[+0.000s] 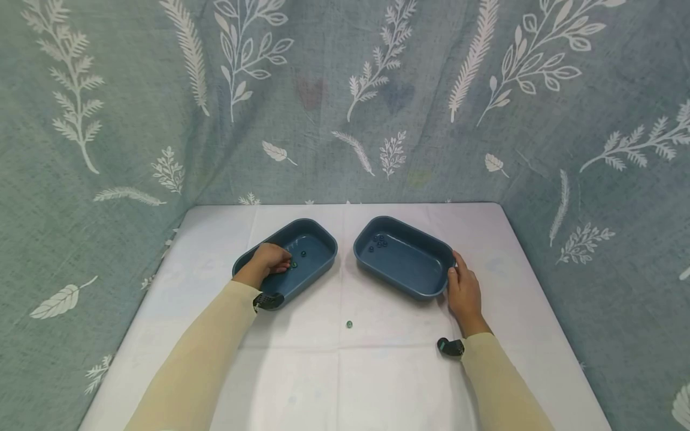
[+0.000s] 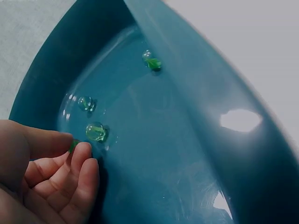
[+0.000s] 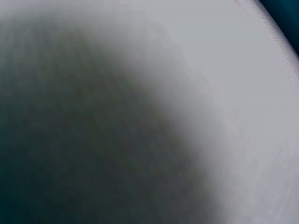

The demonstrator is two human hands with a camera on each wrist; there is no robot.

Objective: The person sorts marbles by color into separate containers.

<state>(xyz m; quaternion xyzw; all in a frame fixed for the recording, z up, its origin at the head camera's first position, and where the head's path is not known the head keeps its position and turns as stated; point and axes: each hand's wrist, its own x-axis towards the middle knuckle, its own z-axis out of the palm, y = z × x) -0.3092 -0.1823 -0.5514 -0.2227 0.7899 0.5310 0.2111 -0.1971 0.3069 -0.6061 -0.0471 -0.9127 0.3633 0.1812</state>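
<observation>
My left hand (image 1: 271, 258) reaches into the left blue tray (image 1: 322, 269). Between its thumb and index finger it pinches a green glass marble (image 2: 73, 145), mostly covered by the fingertips. Close by on the tray floor lie a clear green-swirled marble (image 2: 96, 132) and another marble (image 2: 86, 103); a third marble (image 2: 152, 61) sits near the tray wall. At the right end of the other blue tray (image 1: 412, 269), my right hand (image 1: 465, 293) holds the rim, thumb at the near side and fingers along the outside. The right wrist view is mostly a dark blur.
Several dark-looking marbles (image 1: 380, 242) are gathered at the left end of the right tray. A single green marble (image 1: 349, 324) lies on the white tablecloth (image 1: 388, 383) in front of the trays. Leaf-patterned fabric (image 1: 323, 161) hangs behind and along both sides.
</observation>
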